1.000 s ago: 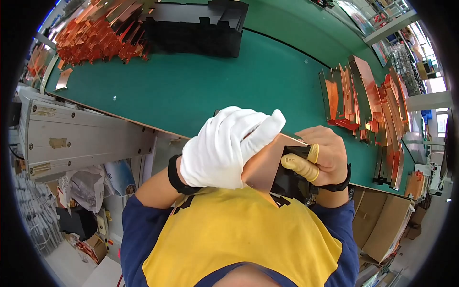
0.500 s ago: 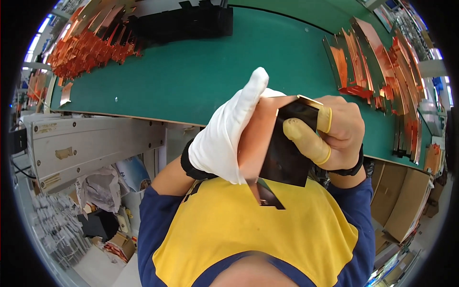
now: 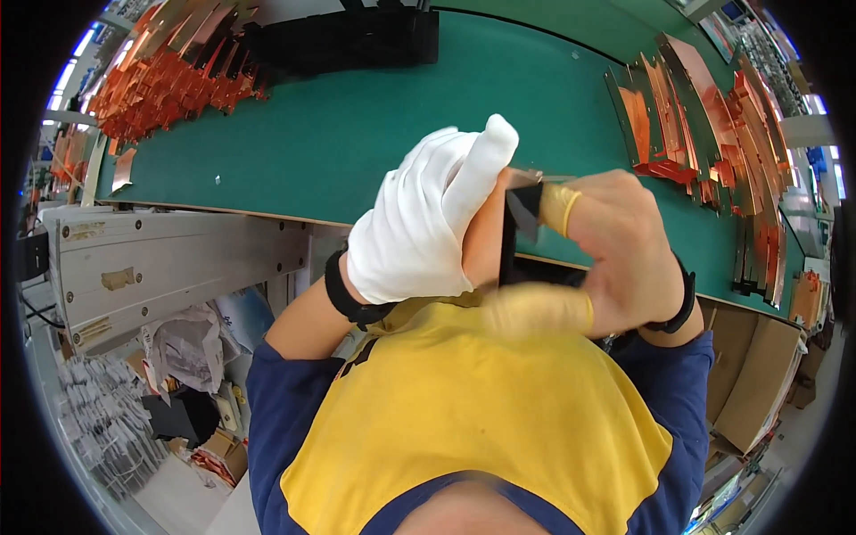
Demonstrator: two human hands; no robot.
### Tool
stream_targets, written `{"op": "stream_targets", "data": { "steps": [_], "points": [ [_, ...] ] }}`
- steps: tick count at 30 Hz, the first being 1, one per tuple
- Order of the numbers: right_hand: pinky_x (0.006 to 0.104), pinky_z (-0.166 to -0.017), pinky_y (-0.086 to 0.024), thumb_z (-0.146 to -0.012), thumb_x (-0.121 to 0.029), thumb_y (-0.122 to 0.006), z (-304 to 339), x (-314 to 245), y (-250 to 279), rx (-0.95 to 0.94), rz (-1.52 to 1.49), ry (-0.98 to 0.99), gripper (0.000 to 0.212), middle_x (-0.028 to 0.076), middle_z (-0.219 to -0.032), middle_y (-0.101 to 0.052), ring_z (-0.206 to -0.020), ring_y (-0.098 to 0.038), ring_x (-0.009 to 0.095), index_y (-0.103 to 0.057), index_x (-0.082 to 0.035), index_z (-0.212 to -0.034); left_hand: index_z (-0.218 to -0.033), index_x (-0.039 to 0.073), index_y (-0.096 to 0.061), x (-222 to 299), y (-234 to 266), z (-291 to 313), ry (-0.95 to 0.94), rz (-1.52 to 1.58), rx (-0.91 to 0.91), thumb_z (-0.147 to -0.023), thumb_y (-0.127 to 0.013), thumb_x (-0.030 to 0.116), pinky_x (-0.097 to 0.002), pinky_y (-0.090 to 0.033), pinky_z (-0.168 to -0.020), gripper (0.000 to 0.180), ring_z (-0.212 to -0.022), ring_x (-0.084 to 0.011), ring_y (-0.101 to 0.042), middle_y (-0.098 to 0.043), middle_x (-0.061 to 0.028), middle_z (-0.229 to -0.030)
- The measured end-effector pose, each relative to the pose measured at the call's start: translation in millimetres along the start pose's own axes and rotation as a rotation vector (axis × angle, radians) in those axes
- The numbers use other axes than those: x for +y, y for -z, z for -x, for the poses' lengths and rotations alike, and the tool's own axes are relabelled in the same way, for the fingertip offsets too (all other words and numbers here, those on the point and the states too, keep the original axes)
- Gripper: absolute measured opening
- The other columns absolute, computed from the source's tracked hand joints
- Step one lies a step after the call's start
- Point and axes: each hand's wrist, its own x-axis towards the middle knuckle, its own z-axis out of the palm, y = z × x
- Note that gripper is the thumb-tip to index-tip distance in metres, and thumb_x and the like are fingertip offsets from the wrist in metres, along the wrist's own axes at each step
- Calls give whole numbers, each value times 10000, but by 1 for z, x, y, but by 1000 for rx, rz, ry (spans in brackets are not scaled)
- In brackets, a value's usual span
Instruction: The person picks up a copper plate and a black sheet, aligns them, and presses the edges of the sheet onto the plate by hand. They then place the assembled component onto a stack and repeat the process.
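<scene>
My left hand (image 3: 415, 214), in a white cloth glove, is wrapped round a bent copper-coloured sheet-metal part (image 3: 486, 234), its gloved thumb pointing up and away. The part is turned nearly edge-on, with a dark face toward the right. My right hand (image 3: 615, 250) wears yellow finger cots. Its index finger reaches a small black flap (image 3: 524, 210) at the part's upper end; whether the flap belongs to the part I cannot tell. Lower down, the right thumb is stretched toward the part's bottom end and smeared by motion. The other right fingertips are hidden.
A green worktable (image 3: 357, 125) stretches ahead. Many small copper parts (image 3: 169, 98) are heaped at the far left beside a black fixture (image 3: 348, 40). Larger copper plates (image 3: 687, 116) stand in rows at the right. A white metal beam (image 3: 178, 259) and cardboard boxes (image 3: 753, 379) lie below table level.
The metal part has turned from showing its broad dark face to nearly edge-on. My right thumb has come off that face and moved down and left. The left hand still holds the part.
</scene>
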Motion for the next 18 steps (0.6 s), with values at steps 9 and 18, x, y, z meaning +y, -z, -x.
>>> {"op": "stream_targets", "data": {
  "steps": [9,18],
  "points": [
    [317,-598,-492,-686,-256,-794,-8,-12,-43,359,-8,252,364,66,-704,-609,-560,-567,203,-660,-5,-915,-1350,12,-438,-7,-4,5,65,-108,-34,-747,-628,11,-374,-485,-868,632,-983,-343,-542,-532,-182,-1139],
    [333,-610,-490,-664,-135,-638,-14,-15,-38,-13,223,374,164,43,-709,-524,-623,-556,195,-595,-33,-784,-1289,36,-504,-13,-6,15,310,-171,-138,-767,-648,57,-396,-478,-910,542,-1062,-348,-541,-519,-200,-1237]
  ]
}}
